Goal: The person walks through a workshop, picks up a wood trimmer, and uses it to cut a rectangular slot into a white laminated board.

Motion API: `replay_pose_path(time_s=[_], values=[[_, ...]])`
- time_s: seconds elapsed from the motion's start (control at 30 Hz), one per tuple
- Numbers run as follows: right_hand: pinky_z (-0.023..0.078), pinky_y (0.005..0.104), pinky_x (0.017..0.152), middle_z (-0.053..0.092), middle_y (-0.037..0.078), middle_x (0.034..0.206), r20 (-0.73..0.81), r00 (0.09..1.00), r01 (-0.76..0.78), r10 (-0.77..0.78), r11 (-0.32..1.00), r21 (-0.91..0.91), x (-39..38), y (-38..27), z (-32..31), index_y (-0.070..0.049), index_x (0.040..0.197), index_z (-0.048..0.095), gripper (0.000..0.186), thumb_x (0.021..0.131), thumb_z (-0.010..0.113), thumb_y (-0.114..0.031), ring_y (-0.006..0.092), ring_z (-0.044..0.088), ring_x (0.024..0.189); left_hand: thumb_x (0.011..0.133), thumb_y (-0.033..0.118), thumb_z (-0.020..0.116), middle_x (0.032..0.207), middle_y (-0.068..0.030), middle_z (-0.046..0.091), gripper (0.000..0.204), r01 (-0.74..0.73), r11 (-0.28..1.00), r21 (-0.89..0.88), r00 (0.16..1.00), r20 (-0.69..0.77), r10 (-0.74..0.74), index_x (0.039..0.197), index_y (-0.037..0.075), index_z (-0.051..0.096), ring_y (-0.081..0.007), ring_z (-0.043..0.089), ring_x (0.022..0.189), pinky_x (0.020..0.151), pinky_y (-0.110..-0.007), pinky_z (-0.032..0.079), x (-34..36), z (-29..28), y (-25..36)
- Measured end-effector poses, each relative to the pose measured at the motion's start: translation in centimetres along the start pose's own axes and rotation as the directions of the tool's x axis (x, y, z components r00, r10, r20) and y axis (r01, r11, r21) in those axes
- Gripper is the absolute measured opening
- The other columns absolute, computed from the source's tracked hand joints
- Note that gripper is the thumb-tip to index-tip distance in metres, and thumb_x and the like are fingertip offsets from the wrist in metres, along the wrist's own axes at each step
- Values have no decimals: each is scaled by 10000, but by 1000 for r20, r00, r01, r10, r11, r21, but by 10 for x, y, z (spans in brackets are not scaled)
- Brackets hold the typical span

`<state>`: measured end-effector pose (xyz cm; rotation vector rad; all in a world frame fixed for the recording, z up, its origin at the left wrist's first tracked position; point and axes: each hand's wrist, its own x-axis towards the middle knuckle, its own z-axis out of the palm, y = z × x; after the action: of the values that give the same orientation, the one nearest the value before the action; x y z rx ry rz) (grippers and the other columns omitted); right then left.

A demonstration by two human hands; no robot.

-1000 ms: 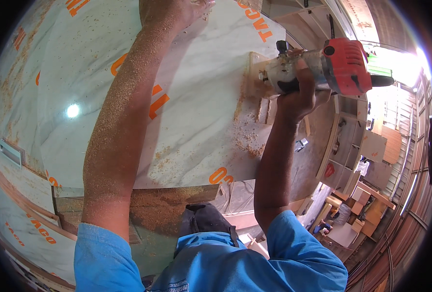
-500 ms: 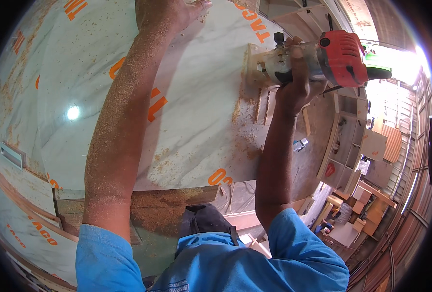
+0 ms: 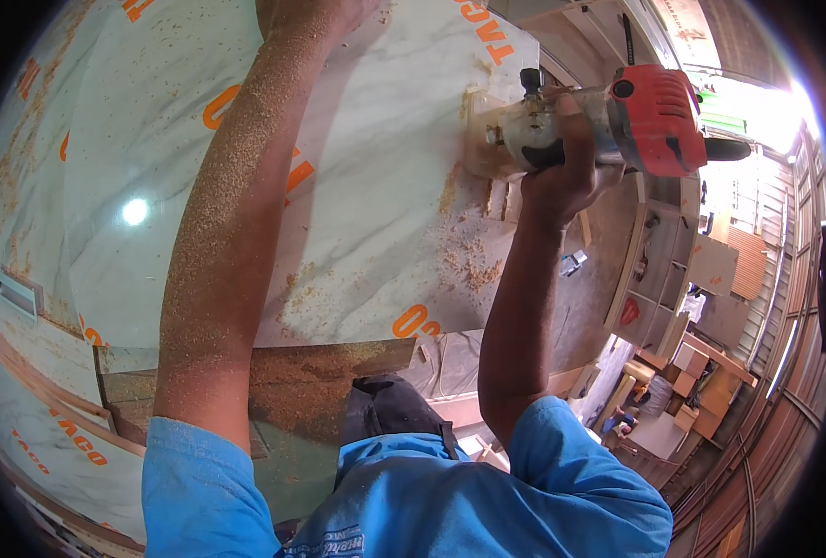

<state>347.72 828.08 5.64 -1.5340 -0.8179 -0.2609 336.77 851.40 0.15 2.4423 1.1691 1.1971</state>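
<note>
My right hand (image 3: pixel 566 167) is wrapped around the body of a red and metal trim router (image 3: pixel 657 121). The router's clear base (image 3: pixel 492 139) rests on the right end of a white marbled board (image 3: pixel 366 232) with orange lettering. Two short cut slots (image 3: pixel 499 198) show in the board just below the base, with wood shavings (image 3: pixel 469 265) scattered around them. At the top edge of the picture, my left hand (image 3: pixel 315 17) lies over the board, its fingers cut off by the frame. Sawdust coats my left forearm.
A metal-framed slot piece (image 3: pixel 18 293) lies at the far left. Below the board's near edge is a sawdust-covered brown surface (image 3: pixel 329 386). Open cabinet frames (image 3: pixel 659 270) stand on the right, with stacked wood offcuts (image 3: pixel 692 391) beyond. A small object (image 3: pixel 573 262) lies on the floor.
My right hand and the router have shifted slightly left, the base covering more of the slots' upper ends. My left hand has slipped further out of the top edge.
</note>
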Motion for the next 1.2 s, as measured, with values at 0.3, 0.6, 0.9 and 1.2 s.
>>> replay_pose_path(time_s=[0.3,0.6,0.9,1.2], values=[[544,336,798,712,125,905,56,986,-164,157,973,163,-29,-26,-24,60,973,666,280,722,755,-27,202,689,823,721,380,867,1156,-158,625,563,81,996,28,994,71,-83,1085,16,640,-307,555,1178,1055,-428,400,2,-4,3],[554,376,818,693,151,894,58,980,-200,192,955,219,-48,-41,-35,84,1054,601,356,727,718,4,232,689,821,739,407,852,1164,-183,632,612,96,995,5,982,162,-96,1142,8,622,-321,543,1215,1077,-430,389,1,-8,9],[524,465,870,664,189,845,39,994,-111,106,983,146,-55,-43,-30,78,1014,601,345,752,665,-137,306,650,855,757,447,825,1238,-204,617,656,68,997,44,992,107,-72,1174,-10,608,-336,513,1275,1122,-439,348,-1,4,5],[521,494,909,660,198,851,17,998,-57,55,985,160,-64,-34,-34,78,1097,559,441,752,661,-177,318,649,858,745,404,847,1129,-162,625,554,88,996,-15,984,156,-85,1091,34,624,-304,552,1182,1086,-432,372,3,-8,13]])
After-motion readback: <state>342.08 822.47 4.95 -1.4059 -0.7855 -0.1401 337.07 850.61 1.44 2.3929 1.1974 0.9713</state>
